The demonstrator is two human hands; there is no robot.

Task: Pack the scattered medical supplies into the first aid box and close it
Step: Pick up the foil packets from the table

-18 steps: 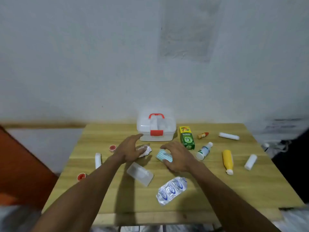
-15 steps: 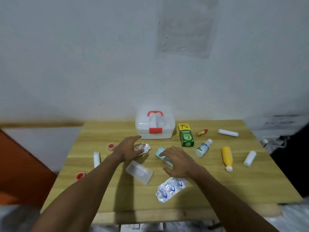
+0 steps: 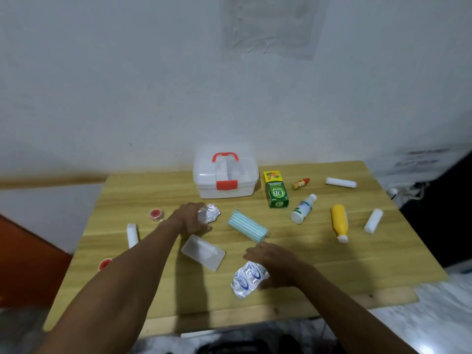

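Plainly, in the head view the first aid box [image 3: 204,176] stands at the middle of the table's [image 3: 319,264] far edge. Its lid is down and its red latch [image 3: 226,184] sits across the front, so it must be opened before anything goes in. Pale shapes show through the cloudy lid, but I cannot tell what they are. The left hand [image 3: 190,219] has its fingers curled round a crumpled foil blister strip [image 3: 210,213] in front of the box, left of centre. The right hand [image 3: 274,264] lies with fingers loosely spread over a silver blister pack [image 3: 246,279] near the front edge, not visibly closed on it. Both packs should be light, thin and apt to slide flat on the wood, so a gentle pinch at an edge looks best. Between the hands lie a clear plastic case [image 3: 203,251], its contents unreadable, and a soft striped mask bundle [image 3: 247,226]. Toward the right edge, the green carton [image 3: 276,192] and yellow bottle [image 3: 339,222] look stiff and easy to grip round the middle.
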